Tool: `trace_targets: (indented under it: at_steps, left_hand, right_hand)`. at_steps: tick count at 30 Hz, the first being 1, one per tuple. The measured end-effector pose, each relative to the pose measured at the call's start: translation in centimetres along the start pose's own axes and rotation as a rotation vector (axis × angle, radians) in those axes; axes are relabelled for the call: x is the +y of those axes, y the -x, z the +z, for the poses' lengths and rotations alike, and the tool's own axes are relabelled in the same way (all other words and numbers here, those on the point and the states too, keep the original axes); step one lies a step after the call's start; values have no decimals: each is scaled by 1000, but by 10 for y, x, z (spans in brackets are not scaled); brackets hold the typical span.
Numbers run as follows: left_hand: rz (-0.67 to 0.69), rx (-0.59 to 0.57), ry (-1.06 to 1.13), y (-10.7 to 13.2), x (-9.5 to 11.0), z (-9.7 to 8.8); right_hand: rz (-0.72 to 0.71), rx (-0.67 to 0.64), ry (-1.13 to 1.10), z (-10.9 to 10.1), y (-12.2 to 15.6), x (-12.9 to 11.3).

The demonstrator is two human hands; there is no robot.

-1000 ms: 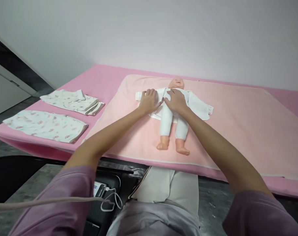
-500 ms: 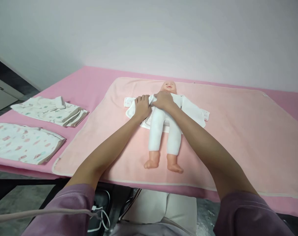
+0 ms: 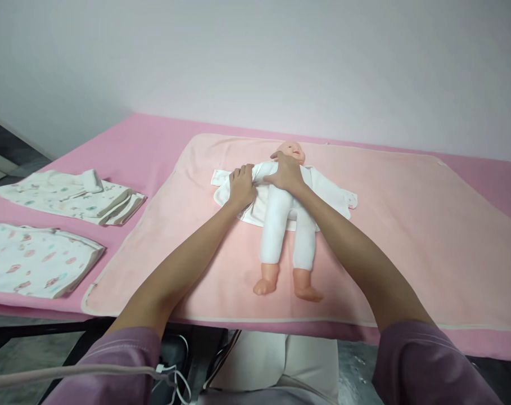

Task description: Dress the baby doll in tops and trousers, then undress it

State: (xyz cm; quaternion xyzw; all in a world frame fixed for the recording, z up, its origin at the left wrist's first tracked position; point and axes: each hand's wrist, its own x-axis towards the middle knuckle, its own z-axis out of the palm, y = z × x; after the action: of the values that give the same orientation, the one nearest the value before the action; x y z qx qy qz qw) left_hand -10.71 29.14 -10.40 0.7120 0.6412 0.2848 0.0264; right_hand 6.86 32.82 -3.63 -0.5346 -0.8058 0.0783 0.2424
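Note:
A baby doll [image 3: 273, 236] with a white cloth body lies on its back, its head at the far side and bare feet towards me. Beneath it a white baby shirt [image 3: 333, 194] is spread out, with a sleeve to each side. My left hand [image 3: 242, 188] is closed on the shirt at the left sleeve, by the end of the doll's arm; the doll's hand there is hidden. My right hand [image 3: 288, 173] is wrapped over the doll's upper chest and shoulder, thumb and fingers on either side of the arm's top.
A pale pink blanket [image 3: 407, 242] lies under the doll on a pink-covered table [image 3: 154, 140]. Two folded printed garments, one with green marks [image 3: 69, 194] and one with pink marks [image 3: 36, 256], lie at the left. A wall [image 3: 280, 67] rises behind; a cable [image 3: 69, 370] crosses my left sleeve.
The doll's legs and hips have shifted slightly right and its head has tilted. My right hand has spread up over the shoulder, and more of the white arm shows between my hands.

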Motion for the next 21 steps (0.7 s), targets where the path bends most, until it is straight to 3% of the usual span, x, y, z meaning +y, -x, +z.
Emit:
trace_targets:
  at_steps: [7, 11, 14, 17, 21]
  left_hand:
    - [-168, -31, 14, -5, -5, 4]
    - [-189, -71, -69, -6, -3, 4]
    - [-193, -73, -62, -7, 1, 3]
    - [-197, -27, 25, -5, 4, 2]
    - [-142, 84, 198, -1, 5, -1]
  right_hand:
    - [63, 184, -351, -27, 11, 50]
    - [93, 280, -715, -39, 18, 89]
    - [167, 320, -841, -45, 21, 109]
    - [175, 342, -866, -45, 21, 111]
    - [121, 271, -719, -35, 17, 88]
